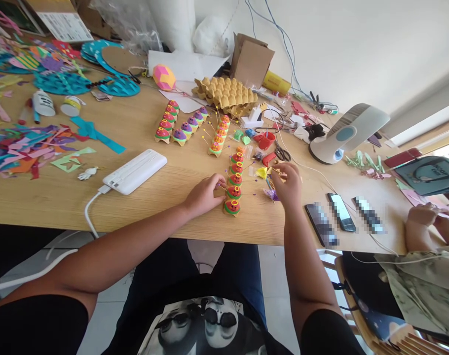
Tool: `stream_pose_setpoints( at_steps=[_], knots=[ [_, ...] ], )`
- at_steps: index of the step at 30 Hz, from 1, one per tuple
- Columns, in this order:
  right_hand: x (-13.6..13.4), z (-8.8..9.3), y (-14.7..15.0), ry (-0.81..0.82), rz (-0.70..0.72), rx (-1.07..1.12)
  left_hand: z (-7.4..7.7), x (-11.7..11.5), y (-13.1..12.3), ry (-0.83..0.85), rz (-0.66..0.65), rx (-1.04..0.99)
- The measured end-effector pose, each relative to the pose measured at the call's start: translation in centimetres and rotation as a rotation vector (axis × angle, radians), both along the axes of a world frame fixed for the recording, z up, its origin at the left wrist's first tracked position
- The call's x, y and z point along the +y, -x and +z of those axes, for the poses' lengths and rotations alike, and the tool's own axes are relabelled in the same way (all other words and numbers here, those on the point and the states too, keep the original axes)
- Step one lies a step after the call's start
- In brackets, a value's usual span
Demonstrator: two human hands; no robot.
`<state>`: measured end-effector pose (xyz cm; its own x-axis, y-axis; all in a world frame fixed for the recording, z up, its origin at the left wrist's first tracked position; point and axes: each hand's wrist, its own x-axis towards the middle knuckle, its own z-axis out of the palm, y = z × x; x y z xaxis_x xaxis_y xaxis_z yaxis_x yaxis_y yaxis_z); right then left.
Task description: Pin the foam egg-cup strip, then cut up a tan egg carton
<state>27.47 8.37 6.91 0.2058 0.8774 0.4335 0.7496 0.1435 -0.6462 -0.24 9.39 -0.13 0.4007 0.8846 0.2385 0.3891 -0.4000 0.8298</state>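
A strip of egg carton cups [233,192], painted red and green with drawn faces and yellow rings, stands on the table before me. Thin sticks with purple tips poke out of its sides. My left hand [206,194] is at the strip's left side, fingers closed against its edge near a purple tip. To the right of the strip, my right hand [289,183] is raised in a pinch; a thin yellowish bit shows at the fingertips, too small to name. Beneath it lie a yellow lump [262,172] and a purple scrap [272,195].
Other painted carton strips [190,127] stand behind. Around are a white power bank [134,171], scissors [282,154], a red cup [265,140], egg trays [224,92], a fan [348,130], phones [342,212] and paper scraps [28,148]. Another person's hands [431,224] are at right.
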Motion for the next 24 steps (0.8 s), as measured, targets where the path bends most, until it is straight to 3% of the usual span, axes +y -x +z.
stream_pose_setpoints(
  at_steps=[5, 9, 16, 24],
  knots=[
    [7.8, 0.3, -2.4, 0.227, 0.038, -0.151, 0.1, 0.1, 0.0, -0.001, -0.002, -0.001],
    [11.1, -0.7, -1.6, 0.278, 0.058, -0.234, -0.1, 0.1, 0.1, -0.021, -0.01, 0.005],
    [12.4, -2.4, -1.2, 0.31, 0.076, -0.252, -0.1, 0.1, 0.1, -0.017, -0.028, 0.012],
    [12.5, -3.5, -0.8, 0.27, 0.131, -0.122, 0.2, 0.0, 0.1, 0.027, -0.016, 0.042]
  ],
)
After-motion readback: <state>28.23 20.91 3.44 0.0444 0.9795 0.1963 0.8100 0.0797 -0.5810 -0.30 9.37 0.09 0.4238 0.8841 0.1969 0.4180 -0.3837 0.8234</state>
